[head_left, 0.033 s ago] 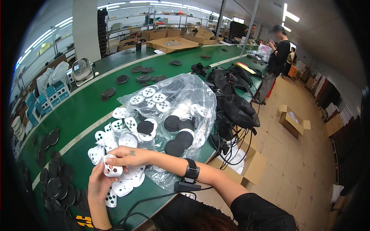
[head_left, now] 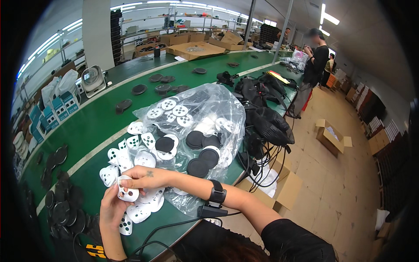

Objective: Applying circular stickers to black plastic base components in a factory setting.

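Both of my hands are closed on one white disc with round holes (head_left: 128,195), at the near left of the green table. My left hand (head_left: 112,208) grips its left edge from below. My right hand (head_left: 140,175) reaches across from the right and pinches its upper edge with the thumb and fingers. Loose white perforated discs (head_left: 139,212) lie under and around my hands, some bent or overlapping. Just beyond, a clear plastic bag (head_left: 205,102) lies spread out, with more white discs and several black round pads (head_left: 197,167) on or in it.
Dark round pads (head_left: 63,209) are piled at the near left, and others lie farther along the green table (head_left: 183,74). Black bags with cables (head_left: 266,124) crowd the right edge. An open carton (head_left: 288,185) stands below. A small fan (head_left: 92,81) is at the back; a person (head_left: 316,61) stands far right.
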`<action>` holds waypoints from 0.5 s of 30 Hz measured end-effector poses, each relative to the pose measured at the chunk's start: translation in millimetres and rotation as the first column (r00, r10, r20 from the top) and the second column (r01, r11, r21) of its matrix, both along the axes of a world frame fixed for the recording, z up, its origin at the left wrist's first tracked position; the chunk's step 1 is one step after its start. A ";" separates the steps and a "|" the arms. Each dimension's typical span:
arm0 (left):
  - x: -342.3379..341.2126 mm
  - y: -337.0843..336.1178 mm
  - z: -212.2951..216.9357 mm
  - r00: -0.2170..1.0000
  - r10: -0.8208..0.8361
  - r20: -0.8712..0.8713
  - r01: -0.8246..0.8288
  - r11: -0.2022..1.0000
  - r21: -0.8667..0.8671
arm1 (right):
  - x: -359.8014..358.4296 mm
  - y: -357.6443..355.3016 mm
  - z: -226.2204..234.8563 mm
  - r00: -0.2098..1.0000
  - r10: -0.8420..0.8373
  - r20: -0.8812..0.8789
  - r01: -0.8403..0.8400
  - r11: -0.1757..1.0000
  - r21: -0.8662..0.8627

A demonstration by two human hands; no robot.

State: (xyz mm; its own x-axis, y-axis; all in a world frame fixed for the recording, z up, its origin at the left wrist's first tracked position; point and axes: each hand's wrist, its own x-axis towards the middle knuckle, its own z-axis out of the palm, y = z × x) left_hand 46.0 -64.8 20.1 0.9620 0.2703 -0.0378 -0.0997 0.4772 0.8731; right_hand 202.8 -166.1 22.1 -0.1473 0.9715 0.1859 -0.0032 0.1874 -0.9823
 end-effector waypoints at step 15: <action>-3.0 9.6 -13.0 0.999 0.042 0.018 -0.042 0.999 -0.003 | 0.3 1.9 -4.5 0.996 0.025 -0.088 -0.022 0.999 0.027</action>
